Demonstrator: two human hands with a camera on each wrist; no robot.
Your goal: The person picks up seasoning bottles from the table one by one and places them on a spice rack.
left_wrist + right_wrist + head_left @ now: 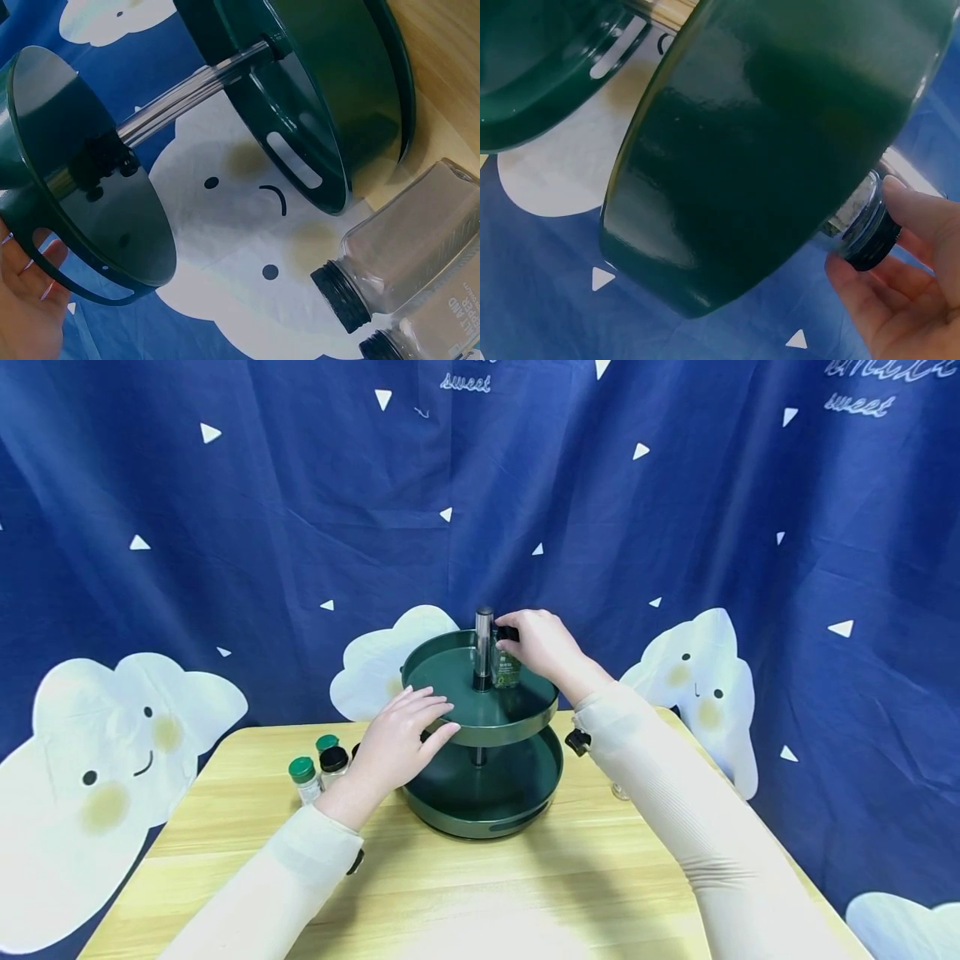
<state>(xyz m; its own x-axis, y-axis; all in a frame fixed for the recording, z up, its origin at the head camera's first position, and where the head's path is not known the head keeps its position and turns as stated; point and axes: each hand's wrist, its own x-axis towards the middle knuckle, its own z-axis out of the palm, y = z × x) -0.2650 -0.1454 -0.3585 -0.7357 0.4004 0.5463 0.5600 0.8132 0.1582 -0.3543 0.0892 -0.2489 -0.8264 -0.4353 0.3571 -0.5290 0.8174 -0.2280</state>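
A dark green two-tier round rack [457, 672] stands on the table, with a shiny metal post [484, 639] rising from its middle. My right hand [543, 643] pinches the black cap of a small bottle with a green label [507, 670], upright in the upper tray beside the post. In the right wrist view, thumb and fingers surround that cap [874, 247], while the tray wall hides the bottle's lower part. At the upper tray's near left edge lies my left hand [397, 735], fingers extended over the rim. The left wrist view shows its fingers [30, 281] beside the slotted tray wall.
Left of the rack stand several bottles, among them a green-capped one [303, 777] and a black-capped one [333, 760], partly behind my left hand. A small clear object [619, 791] shows beside my right sleeve. A blue curtain [480, 485] hangs behind the wooden table [465, 893].
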